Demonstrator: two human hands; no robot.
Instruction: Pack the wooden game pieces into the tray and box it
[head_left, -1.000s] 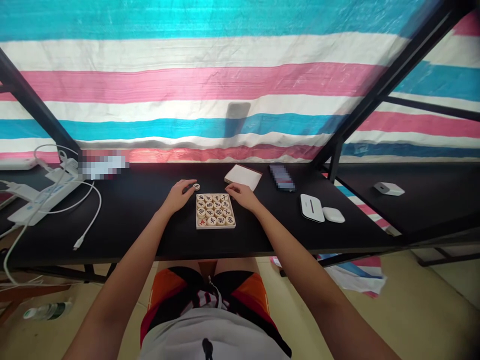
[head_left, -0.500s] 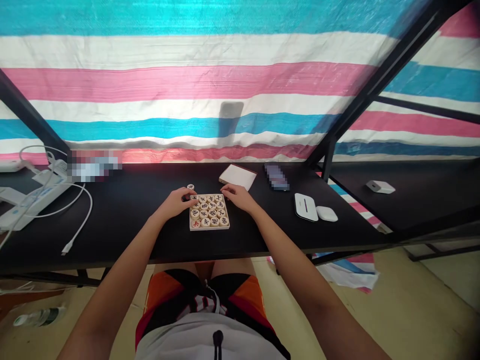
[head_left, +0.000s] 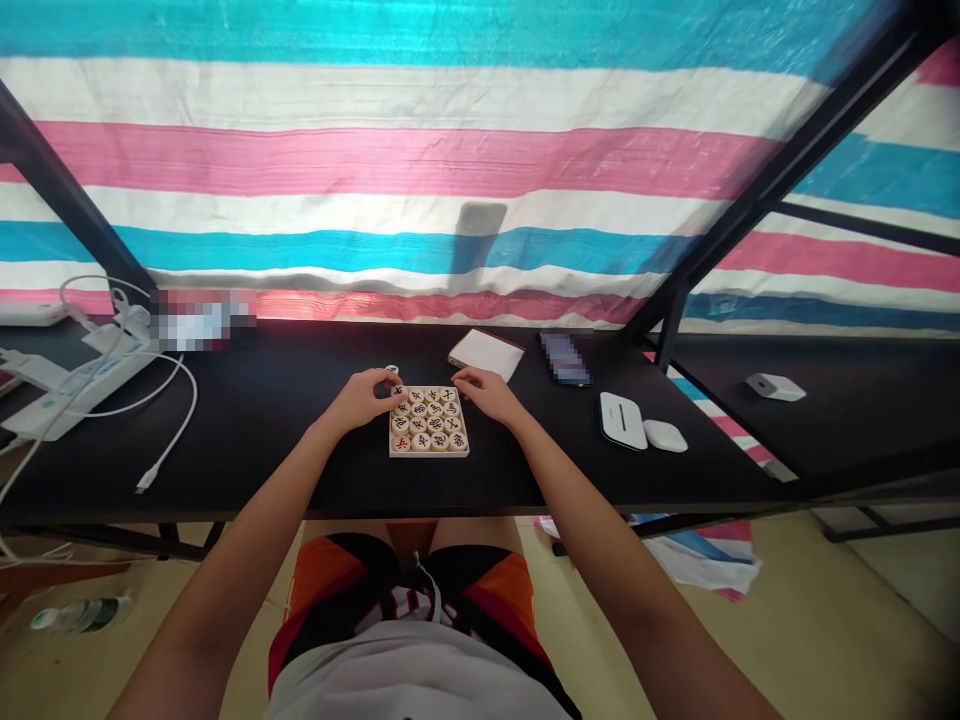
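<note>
Centrally, a white box point(head_left: 429, 455) of round pieces point(head_left: 418, 425) sits on a black desk point(head_left: 255, 425); the left hand point(head_left: 365, 396), half-curled, touches the far-left piece point(head_left: 398, 391), grip unclear; the right hand point(head_left: 486, 390), loosely curled, is at the far-right corner, hold unclear; beyond lies a loose piece point(head_left: 392, 369).

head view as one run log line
tray: round pieces, red-marked one; left hand: at far left corner; right hand: at far right corner; loose piece: beyond tray
</note>
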